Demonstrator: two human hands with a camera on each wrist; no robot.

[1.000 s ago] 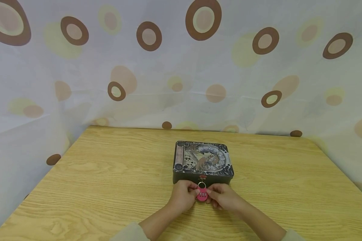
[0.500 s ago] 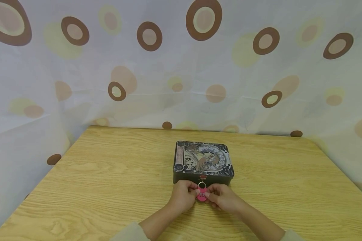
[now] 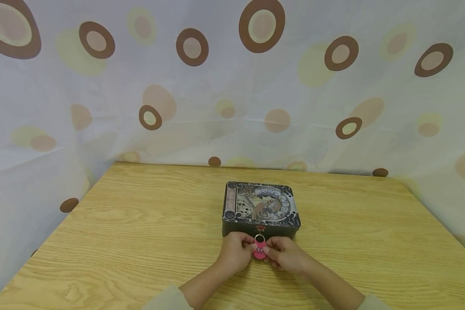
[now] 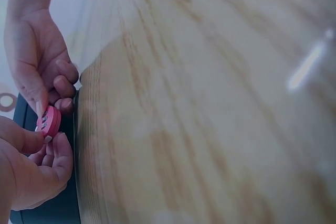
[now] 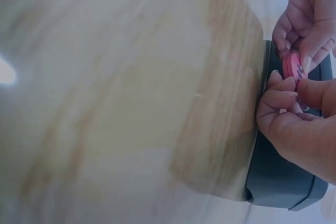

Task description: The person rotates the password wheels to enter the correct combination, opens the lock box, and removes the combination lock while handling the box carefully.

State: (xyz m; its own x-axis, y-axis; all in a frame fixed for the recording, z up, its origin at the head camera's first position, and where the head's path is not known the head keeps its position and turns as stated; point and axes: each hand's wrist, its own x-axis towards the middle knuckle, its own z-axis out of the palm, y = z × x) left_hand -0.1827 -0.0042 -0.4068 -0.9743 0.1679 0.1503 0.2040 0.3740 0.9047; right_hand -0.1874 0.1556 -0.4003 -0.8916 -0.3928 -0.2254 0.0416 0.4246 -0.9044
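A pink combination padlock (image 3: 260,249) with number dials hangs by its silver shackle at the red clasp (image 3: 260,228) on the front of a dark tin box (image 3: 261,204). My left hand (image 3: 234,252) pinches the padlock's left side between thumb and fingers. On the other side my right hand (image 3: 286,254) grips its right edge, the thumb lying over the right part of the dials. Both wrist views show the padlock (image 4: 49,122) between the two hands, close in front of the box's dark side (image 5: 278,177).
The box stands on a wood-grain table (image 3: 147,215), its lid printed with an ornate picture. Behind and beside the table hangs a pale curtain (image 3: 224,77) with brown and yellow circles.
My right thumb has moved left onto the padlock's dials, covering the rightmost one. The left hand, the padlock body and the box stay where they were.
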